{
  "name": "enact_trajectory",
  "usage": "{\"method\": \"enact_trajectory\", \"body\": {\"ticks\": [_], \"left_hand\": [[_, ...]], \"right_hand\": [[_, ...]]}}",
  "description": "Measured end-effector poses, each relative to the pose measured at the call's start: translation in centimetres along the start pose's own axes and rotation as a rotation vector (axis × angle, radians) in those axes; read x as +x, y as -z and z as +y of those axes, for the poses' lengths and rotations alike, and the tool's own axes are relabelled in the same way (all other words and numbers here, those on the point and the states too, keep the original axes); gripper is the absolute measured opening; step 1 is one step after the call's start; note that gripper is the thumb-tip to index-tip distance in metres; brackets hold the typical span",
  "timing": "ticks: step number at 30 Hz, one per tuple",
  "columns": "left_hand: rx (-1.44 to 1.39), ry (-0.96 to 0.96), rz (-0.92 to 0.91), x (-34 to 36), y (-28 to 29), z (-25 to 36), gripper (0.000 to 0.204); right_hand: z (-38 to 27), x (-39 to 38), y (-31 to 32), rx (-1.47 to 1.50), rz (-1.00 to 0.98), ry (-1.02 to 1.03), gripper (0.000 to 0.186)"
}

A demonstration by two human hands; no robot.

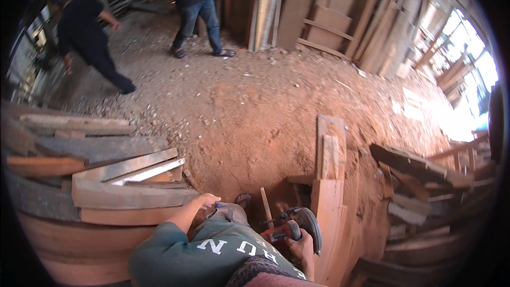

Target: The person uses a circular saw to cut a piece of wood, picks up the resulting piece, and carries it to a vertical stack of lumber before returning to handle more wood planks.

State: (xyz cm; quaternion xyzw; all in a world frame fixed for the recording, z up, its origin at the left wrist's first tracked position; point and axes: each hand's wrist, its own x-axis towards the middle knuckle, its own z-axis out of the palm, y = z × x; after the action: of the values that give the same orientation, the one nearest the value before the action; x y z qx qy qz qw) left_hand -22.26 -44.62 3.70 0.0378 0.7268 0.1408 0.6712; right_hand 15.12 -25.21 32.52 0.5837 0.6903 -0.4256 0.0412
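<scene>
My right hand [302, 248] is wrapped round the handle of a red and black circular saw [277, 235]. Its round grey disc guard [312, 227] faces right, beside a long reddish board [327, 202]. My left hand [206, 201] is at my left thigh, over the grey trousers [232, 212], its fingers curled. Whatever the left fingers hold, if anything, is hidden. A thin wooden stick [266, 205] slants up just beyond the saw.
Stacked timber [133, 196] rises close on my left. Another heap of planks [425, 202] lies at the right. Two people, one walking [87, 34] and one standing [195, 16], are across the dirt floor [255, 95]. Tall boards [329, 16] lean at the back.
</scene>
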Motion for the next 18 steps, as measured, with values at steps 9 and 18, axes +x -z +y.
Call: {"method": "enact_trajectory", "body": {"ticks": [9, 18], "left_hand": [[0.555, -0.412, 0.190, 0.7, -8.7, 12.8, 0.054], [0.310, -0.368, -0.256, -4.0, -33.2, 18.8, 0.075]], "right_hand": [[9.3, -11.1, -0.1, 0.213, 0.176, -0.112, 0.036], [16.2, -20.0, 3.2, 0.068, 0.180, -0.113, 0.036]]}}
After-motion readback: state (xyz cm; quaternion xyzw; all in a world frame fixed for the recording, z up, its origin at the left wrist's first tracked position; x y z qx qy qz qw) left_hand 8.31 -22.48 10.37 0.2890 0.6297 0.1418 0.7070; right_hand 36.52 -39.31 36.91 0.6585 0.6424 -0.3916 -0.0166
